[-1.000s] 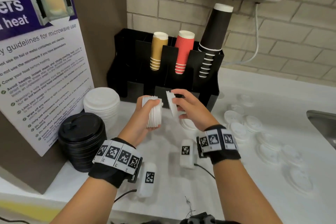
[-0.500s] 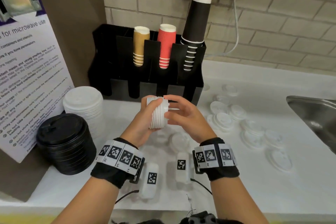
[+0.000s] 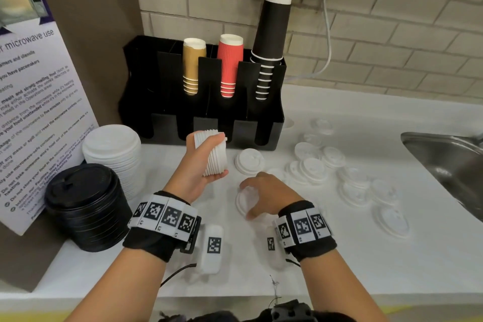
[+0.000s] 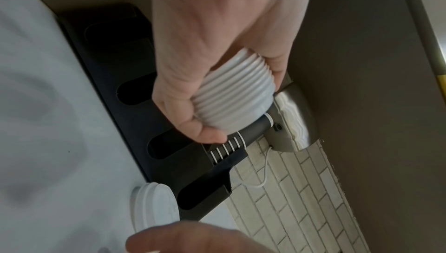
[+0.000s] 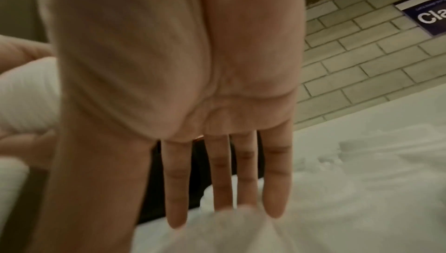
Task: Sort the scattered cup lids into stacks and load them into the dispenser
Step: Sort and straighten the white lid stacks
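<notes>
right hand (image 3: 264,195) now down over lone lid (image 3: 244,201)

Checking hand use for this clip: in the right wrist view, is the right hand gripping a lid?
No: the right hand shows an open palm with straight fingers spread above a white lid, curled round nothing.

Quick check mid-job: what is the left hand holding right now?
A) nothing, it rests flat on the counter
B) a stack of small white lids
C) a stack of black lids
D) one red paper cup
B: the left hand has its fingers curled round a stack of small white lids, lifted off the counter in front of the black dispenser; the left wrist view shows the same ribbed white stack in its grip.
</notes>
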`<state>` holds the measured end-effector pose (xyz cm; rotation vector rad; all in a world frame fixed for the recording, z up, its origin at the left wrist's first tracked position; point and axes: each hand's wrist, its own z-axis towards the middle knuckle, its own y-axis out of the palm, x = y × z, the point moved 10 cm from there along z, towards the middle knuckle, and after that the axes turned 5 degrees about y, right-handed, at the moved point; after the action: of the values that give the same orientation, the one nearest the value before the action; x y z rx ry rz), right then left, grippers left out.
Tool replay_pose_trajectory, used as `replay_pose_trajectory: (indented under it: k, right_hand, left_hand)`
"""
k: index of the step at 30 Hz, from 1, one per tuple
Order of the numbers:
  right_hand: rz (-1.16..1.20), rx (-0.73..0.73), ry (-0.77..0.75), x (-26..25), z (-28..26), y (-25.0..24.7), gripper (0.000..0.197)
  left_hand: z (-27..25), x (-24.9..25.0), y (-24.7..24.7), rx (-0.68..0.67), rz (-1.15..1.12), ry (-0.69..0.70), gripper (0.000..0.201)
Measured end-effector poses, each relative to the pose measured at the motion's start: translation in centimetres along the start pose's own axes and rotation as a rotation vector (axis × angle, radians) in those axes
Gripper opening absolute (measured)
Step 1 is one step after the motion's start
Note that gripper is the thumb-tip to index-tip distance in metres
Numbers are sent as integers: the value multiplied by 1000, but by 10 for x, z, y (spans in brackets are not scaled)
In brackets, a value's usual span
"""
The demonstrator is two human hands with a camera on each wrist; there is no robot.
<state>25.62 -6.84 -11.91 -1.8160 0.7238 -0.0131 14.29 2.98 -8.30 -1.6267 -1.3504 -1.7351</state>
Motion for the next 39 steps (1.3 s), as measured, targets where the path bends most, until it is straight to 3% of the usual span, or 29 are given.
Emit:
replay_pose_trajectory:
  k: [4, 7, 10, 13, 15, 24, 31, 34, 36, 39]
  right_hand:
    - [-23, -5, -18, 1, 5, 3, 68]
    - [83, 67, -40, 3, 1, -16, 61]
    - [444, 208, -124, -2, -13, -57, 47]
    - [834, 224, -274, -21, -27, -82, 37]
    - [927, 202, -340, -35, -33, -85, 37]
    - [892, 218, -396, -52, -38, -79, 44]
    - [881, 275, -434, -56, -42, -83, 45]
    - [866, 213, -484, -63, -40, -85, 41]
    - [857, 184, -428, -54, -28, -89, 30]
    - [645, 341, -154, -15, 3, -108, 27]
  left_hand:
    - [-1, -2, 0, -17, 13, -6, 40]
    - [-3, -2, -2, -36, 53, -13, 42]
    - [-6, 0, -2, -78, 75, -34, 37]
    - [-10, 0, 3, -132, 85, -63, 61]
    - [-12, 0, 6, -147, 74, -74, 72]
    - [-19, 1, 10, -172, 74, -72, 76]
    - [-18, 9, 16, -162, 57, 2, 67]
    - [-14, 14, 13, -146, 75, 29, 55]
    - [-10, 20, 9, -112, 81, 73, 36]
    - [-4, 28, -3, -40, 55, 115, 29]
